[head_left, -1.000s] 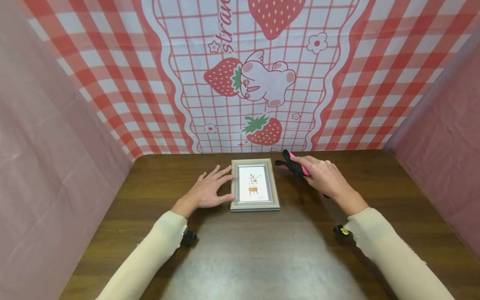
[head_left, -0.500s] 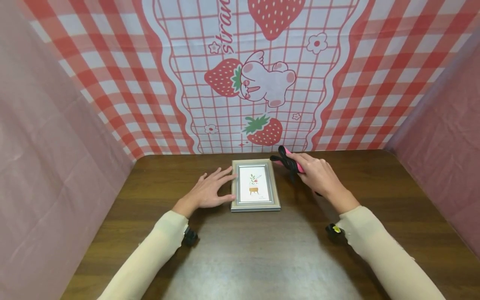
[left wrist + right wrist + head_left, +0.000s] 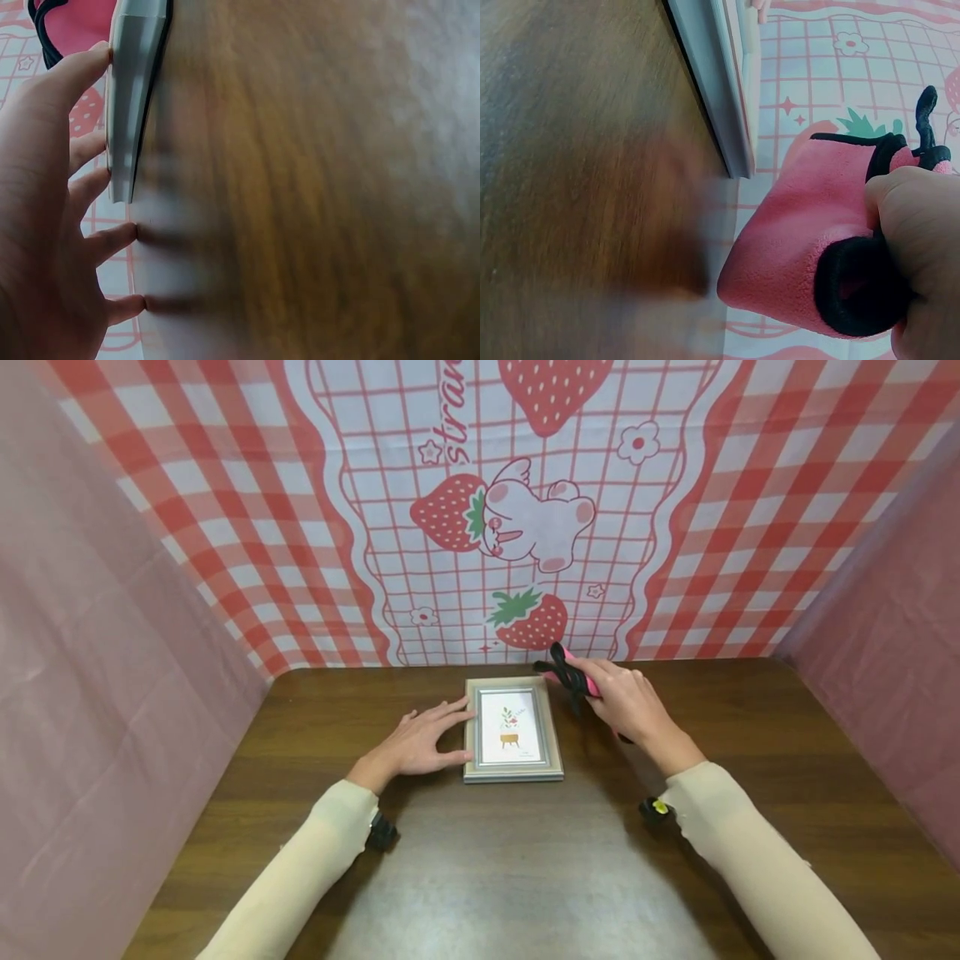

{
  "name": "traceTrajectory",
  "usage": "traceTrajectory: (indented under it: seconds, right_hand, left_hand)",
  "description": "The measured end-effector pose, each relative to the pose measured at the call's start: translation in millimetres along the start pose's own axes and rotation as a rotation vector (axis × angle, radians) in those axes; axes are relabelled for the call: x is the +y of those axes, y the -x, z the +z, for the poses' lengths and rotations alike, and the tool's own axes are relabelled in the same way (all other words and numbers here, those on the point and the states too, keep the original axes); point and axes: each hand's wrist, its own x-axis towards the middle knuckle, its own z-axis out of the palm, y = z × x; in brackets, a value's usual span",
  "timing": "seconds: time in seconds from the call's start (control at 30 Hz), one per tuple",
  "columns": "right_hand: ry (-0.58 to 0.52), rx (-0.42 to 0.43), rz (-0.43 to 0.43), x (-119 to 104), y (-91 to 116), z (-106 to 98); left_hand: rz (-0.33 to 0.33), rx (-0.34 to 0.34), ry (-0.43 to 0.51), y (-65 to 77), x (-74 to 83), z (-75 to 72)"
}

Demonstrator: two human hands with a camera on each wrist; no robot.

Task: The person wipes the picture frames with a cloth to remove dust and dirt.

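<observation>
Left hand (image 3: 422, 742) spread against picture frame (image 3: 510, 731); right hand (image 3: 632, 700) pinching pink cloth (image 3: 791, 232); strawberry curtain (image 3: 517, 518) behind worktop (image 3: 465, 852).

- A brown wooden table (image 3: 465, 868), its grain dark, with a pale sheen near the front.
- A red-and-white checked cloth (image 3: 255, 527) hanging upright behind the table's back edge.
- On the cloth's white grid panel, printed strawberries (image 3: 531, 620), a white cartoon animal (image 3: 543, 522) turned sideways, small flowers (image 3: 639, 442) and sideways red lettering (image 3: 452, 414).
- Dusty-pink curtains, one at the left (image 3: 90, 652), one at the right (image 3: 885, 593).
</observation>
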Motion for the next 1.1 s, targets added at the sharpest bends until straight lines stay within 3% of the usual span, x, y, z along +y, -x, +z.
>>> traceTrajectory:
  seconds: [0.13,0.33,0.7,0.9,1.1]
  right_hand:
    - [-0.016,-0.007,0.013,0,-3,2]
    - [-0.023,-0.016,0.017,-2,-10,8]
    - [-0.03,-0.142,0.012,-2,-24,34]
    - [-0.025,-0.28,0.007,-3,-25,46]
    - [0.015,-0.417,0.009,-11,-27,49]
  left_hand:
    - [0.011,0.014,0.002,-2.2,-4.4,3.9]
    - [-0.014,-0.009,0.013,-1.0,3.1,-2.7]
    - [-0.028,-0.016,0.016,-3.6,4.0,-4.6]
    - [-0.01,-0.012,0.041,-4.3,-0.3,-1.5]
    - [0.02,0.02,0.054,-9.4,-15.0,7.3]
